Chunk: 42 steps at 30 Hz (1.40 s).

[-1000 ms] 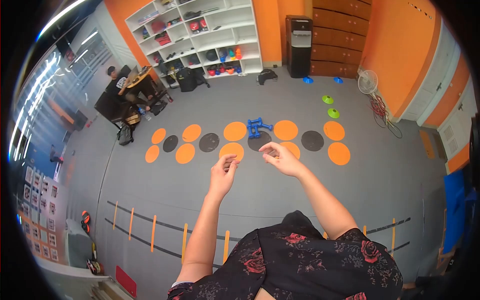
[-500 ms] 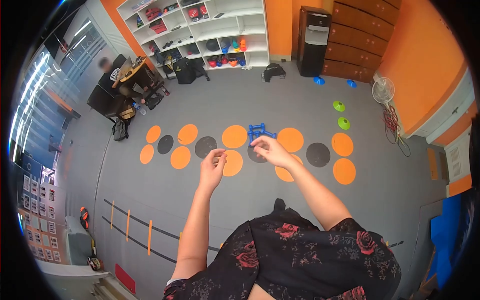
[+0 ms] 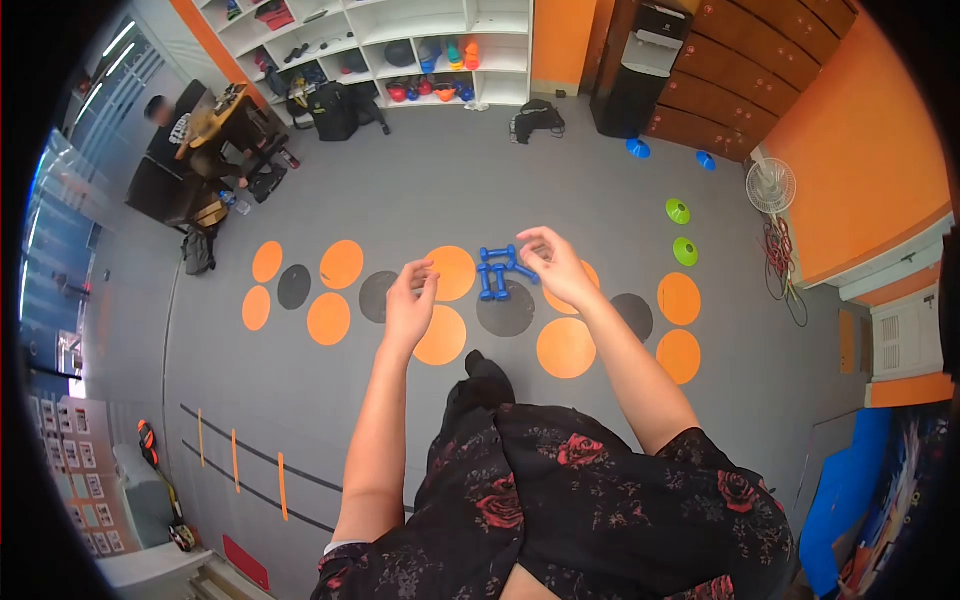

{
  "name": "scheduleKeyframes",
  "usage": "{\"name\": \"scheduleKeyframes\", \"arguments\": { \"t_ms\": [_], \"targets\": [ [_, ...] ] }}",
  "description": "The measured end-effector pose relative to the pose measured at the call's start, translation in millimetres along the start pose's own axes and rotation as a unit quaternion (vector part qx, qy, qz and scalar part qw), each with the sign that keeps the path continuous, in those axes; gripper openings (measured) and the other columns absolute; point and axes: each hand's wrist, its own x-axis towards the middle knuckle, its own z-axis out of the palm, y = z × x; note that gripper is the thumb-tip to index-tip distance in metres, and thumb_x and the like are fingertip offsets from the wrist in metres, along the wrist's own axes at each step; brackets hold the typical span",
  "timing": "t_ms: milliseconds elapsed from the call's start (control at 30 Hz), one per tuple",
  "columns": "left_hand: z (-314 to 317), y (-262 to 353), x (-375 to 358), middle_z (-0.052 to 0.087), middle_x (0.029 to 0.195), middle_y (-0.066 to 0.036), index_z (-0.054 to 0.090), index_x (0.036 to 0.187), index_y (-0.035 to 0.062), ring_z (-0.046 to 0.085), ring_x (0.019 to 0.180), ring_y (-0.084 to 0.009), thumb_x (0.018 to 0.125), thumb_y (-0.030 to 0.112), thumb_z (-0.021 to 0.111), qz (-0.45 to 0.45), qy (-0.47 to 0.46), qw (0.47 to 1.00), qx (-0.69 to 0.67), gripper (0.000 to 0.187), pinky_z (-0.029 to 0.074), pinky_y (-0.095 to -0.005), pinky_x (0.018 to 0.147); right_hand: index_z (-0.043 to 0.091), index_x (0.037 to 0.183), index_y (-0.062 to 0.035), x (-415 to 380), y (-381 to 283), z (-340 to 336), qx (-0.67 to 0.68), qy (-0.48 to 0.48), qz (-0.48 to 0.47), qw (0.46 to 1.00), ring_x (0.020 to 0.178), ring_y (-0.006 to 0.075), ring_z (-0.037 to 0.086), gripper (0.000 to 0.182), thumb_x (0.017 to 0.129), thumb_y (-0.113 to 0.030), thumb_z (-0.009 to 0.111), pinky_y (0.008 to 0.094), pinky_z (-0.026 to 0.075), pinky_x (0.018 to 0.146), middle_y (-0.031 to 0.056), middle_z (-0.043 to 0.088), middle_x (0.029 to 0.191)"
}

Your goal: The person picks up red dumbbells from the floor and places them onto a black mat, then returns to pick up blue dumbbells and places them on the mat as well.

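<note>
Both hands are held out in front of me above the floor, with nothing in them. The fingers of my left hand (image 3: 408, 305) are loosely bent and apart, over the floor beside an orange floor circle (image 3: 440, 336). My right hand (image 3: 556, 266) is also open with curled fingers, and it partly covers another orange circle (image 3: 588, 274). Several small blue dumbbells (image 3: 492, 280) lie on the floor between the hands in view, nearest my right hand. They rest by a black floor circle (image 3: 507, 316), with neither hand touching them.
More orange and black circles run across the grey floor (image 3: 400, 200). Green cones (image 3: 685, 251) and blue cones (image 3: 637, 148) stand right, near a fan (image 3: 771, 186) with cables. A person (image 3: 190, 135) sits at a desk far left. White shelves (image 3: 505, 62) stand behind; ladder-like tape (image 3: 235, 460) lies front left.
My view has shifted forward, and the dumbbells and circles appear nearer. My right hand has risen in view and uncovers the dumbbells. A dark-clad leg now shows further forward below my hands.
</note>
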Motion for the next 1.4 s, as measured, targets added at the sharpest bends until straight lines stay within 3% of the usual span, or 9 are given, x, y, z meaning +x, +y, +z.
{"name": "scheduleKeyframes", "arguments": {
  "t_ms": [233,467,567,667,733,1100,1233,1333,1400],
  "targets": [
    [12,-21,145,0.073,0.113,-0.017,0.062,0.128,0.0004,0.072,0.109,-0.0300,0.105,0.018,0.059,0.015,-0.089,0.996,0.018,0.029,0.059,-0.0406,0.094,0.058,0.132,-0.0080,88,11,3,-0.043,0.077,0.026,0.996,0.090,0.0143,0.062,0.034,0.100,-0.014,0.066,0.0326,0.054,0.080,0.0056,0.062,0.108],
    [55,-73,205,0.074,0.112,-0.015,0.063,0.128,0.0012,0.071,0.106,-0.0266,0.104,0.018,0.061,-0.015,-0.127,0.992,0.007,0.029,0.058,-0.0387,0.092,0.059,0.130,-0.0073,119,79,-13,-0.013,0.085,0.138,0.987,0.083,0.0130,0.062,0.033,0.100,-0.015,0.067,0.0309,0.053,0.077,0.0057,0.062,0.107],
    [84,-104,230,0.073,0.115,-0.012,0.064,0.127,0.0014,0.071,0.106,-0.0238,0.103,0.018,0.062,-0.132,-0.105,0.984,-0.062,0.029,0.057,-0.0355,0.091,0.060,0.129,-0.0066,154,129,-18,-0.005,0.069,0.197,0.978,0.082,0.0145,0.065,0.032,0.099,-0.016,0.068,0.0318,0.054,0.078,0.0067,0.064,0.108],
    [115,-134,252,0.069,0.123,-0.012,0.062,0.130,0.0013,0.069,0.109,-0.0219,0.105,0.018,0.061,-0.154,-0.116,0.980,-0.047,0.030,0.058,-0.0350,0.093,0.060,0.130,-0.0060,185,201,-16,0.013,0.041,0.227,0.973,0.097,0.0167,0.069,0.031,0.100,-0.013,0.064,0.0329,0.056,0.082,0.0079,0.065,0.110],
    [141,-167,265,0.068,0.124,-0.012,0.062,0.130,0.0016,0.069,0.110,-0.0219,0.105,0.019,0.061,-0.209,-0.109,0.970,-0.062,0.031,0.058,-0.0352,0.092,0.061,0.128,-0.0054,205,237,-12,0.021,0.029,0.242,0.970,0.095,0.0180,0.070,0.031,0.099,-0.016,0.067,0.0335,0.056,0.083,0.0090,0.067,0.109],
    [303,-485,301,0.067,0.130,-0.011,0.058,0.136,0.0052,0.066,0.117,-0.0226,0.106,0.028,0.059,-0.449,-0.087,0.876,-0.151,0.038,0.055,-0.0375,0.096,0.061,0.123,0.0003,268,569,83,-0.018,0.053,0.343,0.938,0.098,0.0299,0.071,0.044,0.093,-0.028,0.076,0.0404,0.056,0.088,0.0181,0.069,0.108],
    [360,-658,275,0.069,0.126,-0.011,0.058,0.137,0.0055,0.066,0.114,-0.0211,0.098,0.032,0.068,-0.389,-0.083,0.918,0.001,0.048,0.054,-0.0366,0.092,0.053,0.131,0.0067,256,720,126,-0.095,0.051,0.378,0.920,0.116,0.0436,0.061,0.058,0.091,-0.030,0.075,0.0478,0.050,0.101,0.0297,0.061,0.122],
    [400,-723,256,0.068,0.127,-0.019,0.059,0.132,-0.0011,0.067,0.118,-0.0321,0.094,0.032,0.072,-0.386,-0.061,0.916,0.093,0.052,0.054,-0.0406,0.095,0.050,0.132,0.0081,247,797,152,-0.172,0.117,0.382,0.901,0.120,0.0482,0.058,0.060,0.091,-0.029,0.073,0.0500,0.048,0.104,0.0327,0.060,0.125],
    [419,-766,242,0.072,0.114,-0.014,0.059,0.132,-0.0006,0.071,0.099,-0.0266,0.091,0.039,0.077,-0.394,-0.074,0.908,0.126,0.059,0.055,-0.0365,0.084,0.050,0.131,0.0088,250,812,160,-0.184,0.119,0.398,0.891,0.118,0.0487,0.060,0.060,0.091,-0.029,0.074,0.0504,0.049,0.102,0.0332,0.062,0.123]
  ]
}}
